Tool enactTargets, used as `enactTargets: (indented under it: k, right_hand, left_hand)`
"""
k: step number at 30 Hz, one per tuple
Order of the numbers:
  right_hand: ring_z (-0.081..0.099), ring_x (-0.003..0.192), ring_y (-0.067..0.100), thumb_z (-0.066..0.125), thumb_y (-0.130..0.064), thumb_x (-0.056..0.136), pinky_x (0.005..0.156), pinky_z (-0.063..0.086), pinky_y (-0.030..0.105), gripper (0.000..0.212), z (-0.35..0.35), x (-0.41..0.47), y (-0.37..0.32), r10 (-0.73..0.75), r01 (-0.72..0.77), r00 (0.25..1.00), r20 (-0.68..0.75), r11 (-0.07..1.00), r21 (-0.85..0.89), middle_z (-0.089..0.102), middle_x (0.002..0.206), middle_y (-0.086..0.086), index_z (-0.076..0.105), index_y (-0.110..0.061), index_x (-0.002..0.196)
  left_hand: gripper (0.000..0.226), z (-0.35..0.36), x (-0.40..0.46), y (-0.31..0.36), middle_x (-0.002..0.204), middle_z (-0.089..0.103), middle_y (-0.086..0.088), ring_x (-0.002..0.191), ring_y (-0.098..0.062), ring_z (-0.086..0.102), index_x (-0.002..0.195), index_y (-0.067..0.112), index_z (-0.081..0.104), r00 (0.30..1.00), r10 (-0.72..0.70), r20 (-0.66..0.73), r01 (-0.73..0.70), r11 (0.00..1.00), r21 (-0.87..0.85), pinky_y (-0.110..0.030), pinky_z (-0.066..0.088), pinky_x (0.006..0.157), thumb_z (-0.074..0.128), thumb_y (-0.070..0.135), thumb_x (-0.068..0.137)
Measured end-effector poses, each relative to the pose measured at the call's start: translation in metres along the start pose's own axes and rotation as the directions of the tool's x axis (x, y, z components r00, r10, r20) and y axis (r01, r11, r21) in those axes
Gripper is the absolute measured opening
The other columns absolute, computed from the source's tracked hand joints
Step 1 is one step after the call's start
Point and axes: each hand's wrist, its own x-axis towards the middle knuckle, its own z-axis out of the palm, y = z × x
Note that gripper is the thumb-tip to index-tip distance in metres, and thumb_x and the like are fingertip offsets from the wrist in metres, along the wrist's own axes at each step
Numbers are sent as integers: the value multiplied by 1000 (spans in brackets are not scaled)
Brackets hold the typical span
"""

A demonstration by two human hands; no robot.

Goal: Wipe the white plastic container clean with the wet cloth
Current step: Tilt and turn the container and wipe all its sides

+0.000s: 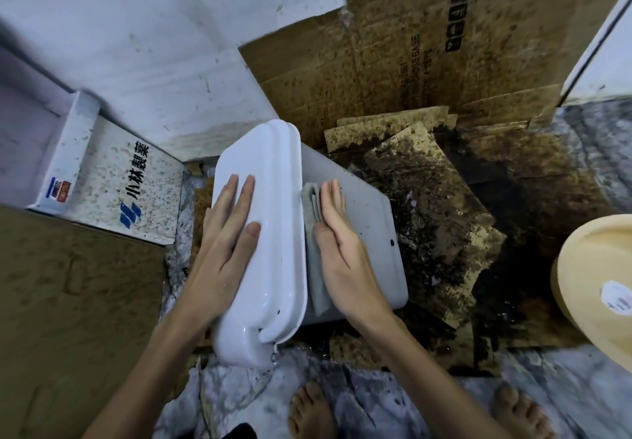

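A: Where is the white plastic container placed?

B: It is tipped on its side on the soiled cardboard in the corner, with its lid end turned toward the left wall. It is steadied by the left hand, which is laid flat on the lid end with the fingers spread and straight.

A: And the wet cloth?

B: It is folded and pressed against the grey side panel, just under the lip of the lid, by the right hand. The fingers are held together and nearly straight; nothing is pinched.

A: What could be expected to go wrong?

B: The container could be rolled or slid if too much sideways force is applied through the cloth, since it is only braced by a flat palm and not gripped. The glossy surface appears wet, so the left hand could be slipped off.

A: Anything else?

B: The underside is rested on dark, dirty cardboard, so fresh grime could be picked up there and carried back by the cloth. Dark specks on the panel could also be smeared rather than lifted. The bare feet are placed close below, should the container be dropped.
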Motion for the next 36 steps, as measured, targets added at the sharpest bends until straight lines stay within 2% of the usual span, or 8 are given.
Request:
enactTargets:
  k: [5, 12, 15, 21, 25, 30, 34, 36]
  right_hand:
    - [9, 157, -11, 50, -20, 113, 122, 22, 11, 59, -5, 0, 16, -106, 106, 994, -6, 994, -33, 5, 177, -14, 25, -23, 167]
    - [4, 163, 5, 31, -33, 115, 130, 8, 33, 59, 6, 3, 37, -265, 230, 964, -20, 869, -438, 11, 177, -13, 14, -24, 171]
    - [-1, 164, 7, 25, -33, 115, 128, -3, 21, 59, 11, 3, 43, -262, 215, 964, -48, 871, -441, 6, 178, -14, 10, -22, 171]
    - [-7, 161, -3, 16, -46, 113, 131, -2, 26, 61, 1, 4, 71, -81, 31, 989, -123, 931, -364, -1, 177, -19, 4, -28, 170]
    - [-6, 162, 1, 15, -43, 115, 133, -1, 28, 59, -31, 4, 111, 106, -183, 970, -220, 912, -366, -4, 177, -10, 2, -24, 170]
    - [-2, 160, 1, 26, -27, 118, 119, -8, 4, 55, -55, 7, 135, 243, -316, 932, -270, 910, -270, 3, 175, -9, 10, -16, 169]
    - [-3, 162, 1, 22, -37, 114, 132, -1, 28, 59, -35, 8, 109, 172, -238, 948, -268, 942, -237, 4, 175, -13, 11, -22, 169]
    - [-5, 160, -5, 21, -41, 110, 133, 1, 30, 61, -20, 7, 87, 100, -153, 971, -219, 960, -237, 2, 175, -18, 9, -27, 169]
  left_hand:
    - [63, -2, 1, -6, 178, 8, 17, 164, -6, 2, 170, 36, 17, 1000, 10, 5, -10, 999, -31, -55, 11, 133, 30, 54, 111]
    - [60, 6, 1, -2, 176, 3, 26, 163, 0, -2, 164, 56, 9, 995, -91, -29, 89, 994, -61, -58, 6, 132, 24, 66, 106]
    - [62, 7, -1, -1, 176, -5, 24, 163, -3, -10, 166, 54, 0, 1000, -23, -7, 23, 1000, 12, -59, 2, 132, 22, 64, 109]
    - [63, 8, 0, 2, 177, -10, 20, 163, -5, -15, 168, 48, 1, 1000, -16, 10, 16, 1000, 17, -59, -2, 131, 25, 54, 110]
    - [63, 7, 0, 0, 177, -9, 21, 163, -6, -15, 168, 47, 2, 1000, -16, 14, 16, 1000, 27, -59, -1, 131, 26, 51, 110]
    - [62, 9, 3, -2, 178, -8, 19, 163, -7, -14, 167, 50, 2, 1000, -13, 15, 12, 1000, 25, -60, -1, 131, 25, 52, 110]
    - [61, 10, 4, -2, 178, -8, 19, 163, -6, -15, 166, 53, 1, 1000, -13, 13, 13, 1000, 26, -60, -1, 131, 25, 55, 110]
    - [61, 10, 3, -2, 178, -8, 19, 163, -6, -14, 166, 54, 1, 1000, -18, 13, 18, 1000, 20, -59, -1, 131, 25, 56, 110]
